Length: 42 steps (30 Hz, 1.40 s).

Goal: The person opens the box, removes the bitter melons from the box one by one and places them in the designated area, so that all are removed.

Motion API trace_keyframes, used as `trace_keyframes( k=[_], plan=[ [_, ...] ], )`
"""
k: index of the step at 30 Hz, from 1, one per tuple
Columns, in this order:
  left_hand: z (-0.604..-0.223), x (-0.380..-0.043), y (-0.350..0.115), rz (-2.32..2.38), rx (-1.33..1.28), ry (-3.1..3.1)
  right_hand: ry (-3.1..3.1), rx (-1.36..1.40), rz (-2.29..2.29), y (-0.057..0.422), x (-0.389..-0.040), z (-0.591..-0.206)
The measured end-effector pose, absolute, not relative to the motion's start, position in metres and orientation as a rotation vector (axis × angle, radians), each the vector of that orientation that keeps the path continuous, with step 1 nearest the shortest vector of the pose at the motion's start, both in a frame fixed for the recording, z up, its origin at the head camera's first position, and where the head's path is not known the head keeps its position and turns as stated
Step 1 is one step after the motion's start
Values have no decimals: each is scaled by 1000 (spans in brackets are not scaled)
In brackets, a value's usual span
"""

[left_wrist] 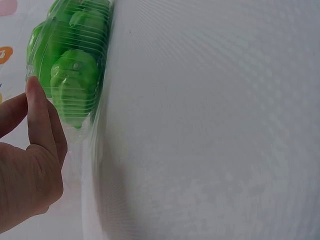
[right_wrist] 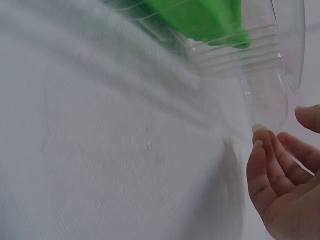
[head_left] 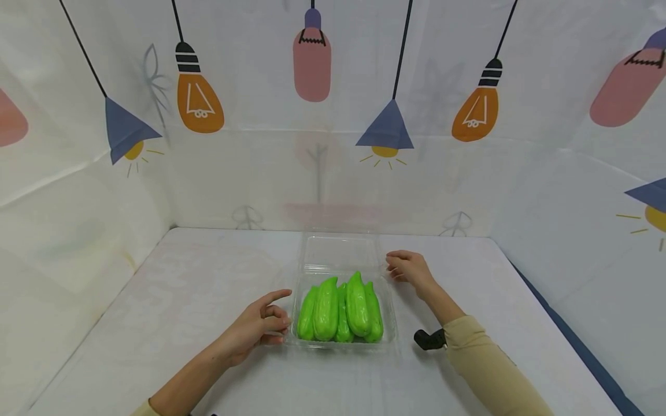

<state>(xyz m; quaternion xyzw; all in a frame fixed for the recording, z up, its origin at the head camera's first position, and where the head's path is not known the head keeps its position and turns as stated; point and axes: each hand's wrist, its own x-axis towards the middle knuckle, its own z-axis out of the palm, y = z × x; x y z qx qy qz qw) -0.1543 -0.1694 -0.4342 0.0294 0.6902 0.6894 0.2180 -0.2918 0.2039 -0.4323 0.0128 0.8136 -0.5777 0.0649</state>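
Observation:
A clear plastic clamshell box (head_left: 340, 345) lies on the table with its lid (head_left: 340, 252) folded back toward the wall. Several glossy bright green vegetable-shaped pieces (head_left: 326, 312), tapered at the far end, lie side by side in its base; their exact kind is unclear. At the box's left side is my left hand (head_left: 260, 326), index finger extended and fingertips at the rim; in the left wrist view a fingertip (left_wrist: 34, 86) meets the plastic. My right hand (head_left: 411, 270) is beside the hinge area at the right, fingers loosely bent, with fingertips (right_wrist: 258, 131) by the clear edge and the thumb apart.
A white cloth covers the table (head_left: 208, 271). Behind it and at both sides hang white sheets (head_left: 250, 167) printed with lamps and bulbs. A black device (head_left: 429, 340) is strapped at the right wrist, beside the beige sleeve (head_left: 484, 358).

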Motion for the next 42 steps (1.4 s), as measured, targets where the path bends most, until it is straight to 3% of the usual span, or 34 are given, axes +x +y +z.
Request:
trace_keyframes(
  k=[24, 42],
  plan=[
    [-435, -156, -170, 1905, 96, 1900, 2616, -488, -1524, 212, -255, -399],
    [-433, -155, -169, 1914, 105, 1876, 2657, -642, -1231, 187, -215, -388]
  ],
)
